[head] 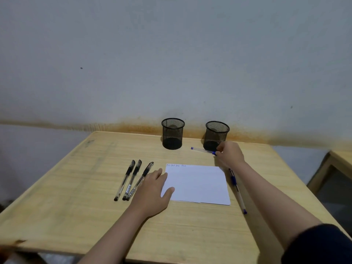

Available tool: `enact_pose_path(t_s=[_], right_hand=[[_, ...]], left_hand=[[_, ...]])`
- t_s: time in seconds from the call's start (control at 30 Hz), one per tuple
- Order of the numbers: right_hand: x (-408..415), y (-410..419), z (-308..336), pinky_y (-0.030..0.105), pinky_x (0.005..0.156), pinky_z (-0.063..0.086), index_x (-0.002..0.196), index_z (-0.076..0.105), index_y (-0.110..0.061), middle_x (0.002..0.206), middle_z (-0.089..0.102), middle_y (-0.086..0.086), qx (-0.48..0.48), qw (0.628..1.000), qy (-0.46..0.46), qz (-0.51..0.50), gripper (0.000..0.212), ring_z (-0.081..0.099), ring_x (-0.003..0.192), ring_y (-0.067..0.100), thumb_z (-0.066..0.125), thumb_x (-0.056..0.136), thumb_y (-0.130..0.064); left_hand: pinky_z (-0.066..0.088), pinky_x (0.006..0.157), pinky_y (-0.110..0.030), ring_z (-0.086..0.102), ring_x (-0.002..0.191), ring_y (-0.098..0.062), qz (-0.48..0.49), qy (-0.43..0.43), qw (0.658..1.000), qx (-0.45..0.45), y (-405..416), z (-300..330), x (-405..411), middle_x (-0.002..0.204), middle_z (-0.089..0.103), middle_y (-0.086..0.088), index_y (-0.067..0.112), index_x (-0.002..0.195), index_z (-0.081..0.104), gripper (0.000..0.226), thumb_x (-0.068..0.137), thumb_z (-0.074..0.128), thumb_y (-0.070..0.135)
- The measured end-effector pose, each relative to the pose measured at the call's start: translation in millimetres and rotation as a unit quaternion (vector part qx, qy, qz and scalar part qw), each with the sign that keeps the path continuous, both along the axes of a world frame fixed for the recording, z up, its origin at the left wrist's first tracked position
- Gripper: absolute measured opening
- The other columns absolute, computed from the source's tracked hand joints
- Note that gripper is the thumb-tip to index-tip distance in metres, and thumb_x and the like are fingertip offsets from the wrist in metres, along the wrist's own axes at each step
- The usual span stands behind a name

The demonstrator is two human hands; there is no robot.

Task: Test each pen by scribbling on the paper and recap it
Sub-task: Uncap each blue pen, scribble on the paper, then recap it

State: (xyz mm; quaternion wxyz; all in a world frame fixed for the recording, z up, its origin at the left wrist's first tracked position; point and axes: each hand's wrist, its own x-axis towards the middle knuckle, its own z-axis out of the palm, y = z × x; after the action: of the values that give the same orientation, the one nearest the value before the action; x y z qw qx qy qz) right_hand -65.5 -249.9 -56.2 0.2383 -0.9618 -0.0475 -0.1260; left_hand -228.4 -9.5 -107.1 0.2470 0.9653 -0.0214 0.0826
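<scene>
Taking the white rectangular sheet of paper (197, 184) on the pale wooden table (76, 197) as the landmark, the count runs: one sheet, five pens, two cups, two hands.

Nearest, at the paper's left edge, the left hand (152, 193) lies flat with fingers relaxed and spread, gripping nothing; its thumb rests on the sheet's near-left part and its fingertips reach toward the sheet's far-left corner.

Left of the paper lie three black-capped clear-barrelled pens (131, 180), close together and slanted, caps pointing away; the one nearest the paper passes partly under the left hand.

Right of the paper, just beside its right edge, lies one blue-trimmed white pen (238, 191), running near to far, its far end hidden beneath the right forearm.

A line of small blue writing (176, 165) sits along the paper's far-left edge.

Beyond the paper's far-right corner, the right hand (229, 154) is curled, its fingers pinching the end of a second blue-capped clear pen (202, 150), which extends leftward, low over the table.

Farthest, behind the paper near the wall, stand two black wire-mesh cylindrical cups (173, 133), upright and apart; the right one is just behind the held pen.
</scene>
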Motion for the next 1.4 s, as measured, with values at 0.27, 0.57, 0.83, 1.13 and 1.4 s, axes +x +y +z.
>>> enact_pose_path(t_s=[0.27, 0.57, 0.83, 1.13, 1.4], right_hand=[[17.7, -4.2, -4.6, 0.033, 0.064, 0.051, 0.089, 0.073, -0.013, 0.090, 0.069, 0.008, -0.086, 0.994, 0.061, 0.005, 0.011, 0.062, 0.085, 0.026, 0.067, 0.081, -0.018], [-33.1, -2.7, 35.6, 0.023, 0.058, 0.045, 0.088, 0.066, -0.013, 0.071, 0.060, 0.000, 0.154, 0.983, 0.013, 0.101, 0.010, 0.055, 0.063, 0.013, 0.068, 0.081, -0.006], [-110.3, 35.9, 52.9, 0.023, 0.057, 0.050, 0.077, 0.060, -0.006, 0.071, 0.070, 0.010, 0.407, 0.896, 0.089, 0.151, 0.012, 0.067, 0.058, 0.010, 0.071, 0.082, -0.007], [-124.2, 65.7, 50.2, 0.026, 0.056, 0.047, 0.060, 0.057, -0.010, 0.076, 0.066, 0.012, 0.439, 0.892, 0.074, 0.082, 0.027, 0.062, 0.065, 0.017, 0.070, 0.084, -0.012], [-107.2, 88.0, 49.8, 0.030, 0.061, 0.052, 0.070, 0.061, -0.001, 0.063, 0.061, 0.010, 0.534, 0.829, 0.165, -0.005, 0.014, 0.056, 0.058, 0.020, 0.068, 0.082, -0.004]], left_hand=[[0.024, 0.113, -0.036, 0.014, 0.143, -0.013, 0.004, 0.003, 1.000, 0.002, 0.6, 0.6, -0.2, 0.156, 0.021, 0.003, 0.021, 0.144, 0.030, 0.059, 0.092, 0.042, 0.048], [0.021, 0.113, -0.034, 0.017, 0.143, -0.013, 0.003, -0.004, 0.998, -0.069, 2.0, 3.6, -2.0, 0.155, 0.025, 0.004, 0.022, 0.143, 0.033, 0.058, 0.092, 0.045, 0.047], [0.038, 0.093, -0.020, 0.047, 0.113, -0.002, -0.002, -0.139, 0.970, -0.201, -29.7, 39.1, -11.1, 0.123, 0.052, 0.013, 0.023, 0.130, 0.051, 0.054, 0.082, 0.067, 0.040], [0.048, 0.065, -0.022, 0.065, 0.073, -0.019, 0.033, -0.162, 0.953, -0.254, -53.9, 73.0, -6.2, 0.080, 0.073, -0.008, 0.008, 0.094, 0.074, 0.015, 0.081, 0.069, 0.012], [0.045, 0.059, -0.024, 0.063, 0.070, -0.022, 0.045, -0.130, 0.974, -0.181, -46.3, 86.7, -4.7, 0.077, 0.071, -0.011, 0.005, 0.091, 0.074, 0.015, 0.083, 0.065, 0.015]])
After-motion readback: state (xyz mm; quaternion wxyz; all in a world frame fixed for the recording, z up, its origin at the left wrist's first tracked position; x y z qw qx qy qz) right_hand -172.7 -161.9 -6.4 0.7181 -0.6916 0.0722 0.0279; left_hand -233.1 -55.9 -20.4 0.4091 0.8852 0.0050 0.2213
